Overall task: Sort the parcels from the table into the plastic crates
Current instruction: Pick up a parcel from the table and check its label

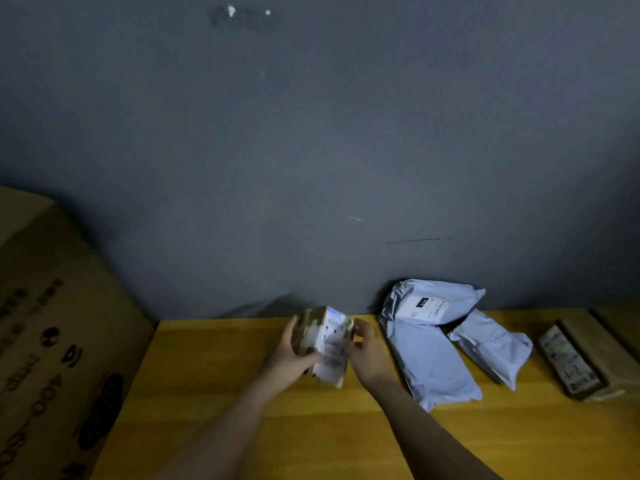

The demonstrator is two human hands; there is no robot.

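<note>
A small cardboard parcel (325, 341) wrapped in tape, with a white shipping label on its upper face, is held just above the yellow wooden table (242, 403). My left hand (294, 358) grips its left side, thumb across the label. My right hand (365, 355) touches its right edge with curled fingers. To the right lie three grey plastic mailer bags: one with a label (429, 303) against the wall, a long one (429, 365) under it, and a smaller one (491, 348). No plastic crate is in view.
A large printed cardboard box (52, 341) stands off the table's left end. A flat brown parcel (575, 362) with a label lies at the table's far right. A dark grey wall (311, 150) runs right behind the table.
</note>
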